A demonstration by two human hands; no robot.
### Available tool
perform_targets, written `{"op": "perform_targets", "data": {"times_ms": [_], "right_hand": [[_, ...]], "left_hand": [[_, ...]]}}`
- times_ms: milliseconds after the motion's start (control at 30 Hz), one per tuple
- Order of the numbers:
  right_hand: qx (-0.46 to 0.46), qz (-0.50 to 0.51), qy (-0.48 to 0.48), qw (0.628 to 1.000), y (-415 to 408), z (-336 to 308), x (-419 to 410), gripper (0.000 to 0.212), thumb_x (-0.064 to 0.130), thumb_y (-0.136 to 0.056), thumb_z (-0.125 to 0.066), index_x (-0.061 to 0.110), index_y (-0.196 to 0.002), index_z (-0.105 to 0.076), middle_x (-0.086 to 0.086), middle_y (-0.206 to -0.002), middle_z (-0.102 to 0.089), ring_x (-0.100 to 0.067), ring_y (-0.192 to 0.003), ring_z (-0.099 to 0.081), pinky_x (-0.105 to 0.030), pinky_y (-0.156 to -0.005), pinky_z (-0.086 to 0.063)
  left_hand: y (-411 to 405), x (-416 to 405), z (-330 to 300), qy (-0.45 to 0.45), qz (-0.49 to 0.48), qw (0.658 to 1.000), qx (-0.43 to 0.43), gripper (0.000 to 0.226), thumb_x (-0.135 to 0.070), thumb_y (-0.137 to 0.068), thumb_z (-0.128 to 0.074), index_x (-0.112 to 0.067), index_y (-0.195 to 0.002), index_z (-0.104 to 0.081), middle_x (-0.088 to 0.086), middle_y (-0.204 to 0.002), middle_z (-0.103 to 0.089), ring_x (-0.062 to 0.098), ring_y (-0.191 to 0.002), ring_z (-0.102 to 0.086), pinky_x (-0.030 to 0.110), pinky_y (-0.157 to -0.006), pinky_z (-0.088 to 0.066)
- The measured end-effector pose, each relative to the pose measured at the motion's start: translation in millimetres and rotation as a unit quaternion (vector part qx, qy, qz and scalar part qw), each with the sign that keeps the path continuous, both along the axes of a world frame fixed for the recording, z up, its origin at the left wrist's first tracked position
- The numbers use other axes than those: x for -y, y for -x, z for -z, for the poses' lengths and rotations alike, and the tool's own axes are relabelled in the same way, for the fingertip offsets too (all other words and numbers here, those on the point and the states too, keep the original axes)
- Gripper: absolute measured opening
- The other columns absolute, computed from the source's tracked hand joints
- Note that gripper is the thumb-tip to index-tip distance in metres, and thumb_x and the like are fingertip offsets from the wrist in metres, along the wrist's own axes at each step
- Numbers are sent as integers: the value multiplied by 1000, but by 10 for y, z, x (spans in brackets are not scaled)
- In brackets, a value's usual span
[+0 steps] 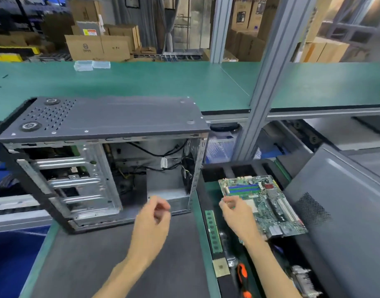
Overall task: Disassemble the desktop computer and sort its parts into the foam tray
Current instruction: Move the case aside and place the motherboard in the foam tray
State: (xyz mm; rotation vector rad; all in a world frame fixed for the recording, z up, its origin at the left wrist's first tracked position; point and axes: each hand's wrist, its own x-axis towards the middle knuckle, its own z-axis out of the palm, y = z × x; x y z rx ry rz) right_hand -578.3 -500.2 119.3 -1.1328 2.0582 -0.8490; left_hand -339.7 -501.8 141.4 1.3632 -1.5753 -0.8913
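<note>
Green matting is covering the desk (141, 82), cardboard boxes (98, 46) piling up behind it. The opened computer case (98, 158) is sitting on a dark mat, the motherboard (264, 203) lying on the foam tray (214, 175) beside it. Left hand (152, 222) is hanging loosely curled, holding nothing; right hand (238, 216) is pinching the board's near edge.

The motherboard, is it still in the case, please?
Out: the motherboard lies over the foam tray, right of the case.
</note>
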Motion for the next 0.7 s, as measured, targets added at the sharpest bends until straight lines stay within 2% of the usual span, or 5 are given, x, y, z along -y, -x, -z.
{"op": "perform_targets", "data": {"times_ms": [100, 233, 333, 400, 700], "right_hand": [[-89, -64, -116, 987, -10, 372, -257, 34, 36, -96, -64, 15, -122, -65, 3, -102, -70, -20, -101, -65, -27, -81, -46], [-132, -107, -159, 973, -157, 694, -499, 40, 42, -92, -66, 13, -118, -60, -8, -115, -65, -27, -109, -64, -31, -81, -47], [-135, -82, -132, 979, -180, 813, -516, 48, 40, -94, -66, 14, -133, -53, -7, -127, -57, -25, -117, -59, -32, -91, -46], [-136, -65, -118, 982, -178, 852, -483, 44, 37, -96, -65, 13, -130, -53, -7, -128, -56, -25, -116, -59, -33, -91, -47], [-159, -39, -56, 985, -218, 945, -227, 31, 39, -98, -60, 18, -120, -54, -1, -119, -56, -22, -105, -61, -33, -81, -48]], "left_hand": [[467, -38, 499, -145, 155, 965, 158, 22, -20, -93, -56, -34, -110, -53, -11, -89, -62, 5, -77, -58, 33, -83, -51], [843, -44, 909, -184, 200, 929, 253, 42, -29, -94, -58, -22, -133, -44, -8, -108, -55, 16, -100, -57, 33, -90, -48], [1018, 2, 1046, -157, 171, 936, 263, 43, -27, -96, -55, -23, -136, -41, -4, -118, -54, 18, -110, -55, 37, -90, -49], [1105, 51, 1088, -132, 161, 943, 261, 39, -27, -97, -53, -25, -134, -40, -4, -119, -52, 17, -110, -55, 38, -86, -50], [1095, 175, 1188, -115, 119, 956, 243, 26, -22, -94, -54, -30, -118, -50, -15, -101, -52, 3, -81, -55, 26, -66, -44]]}}
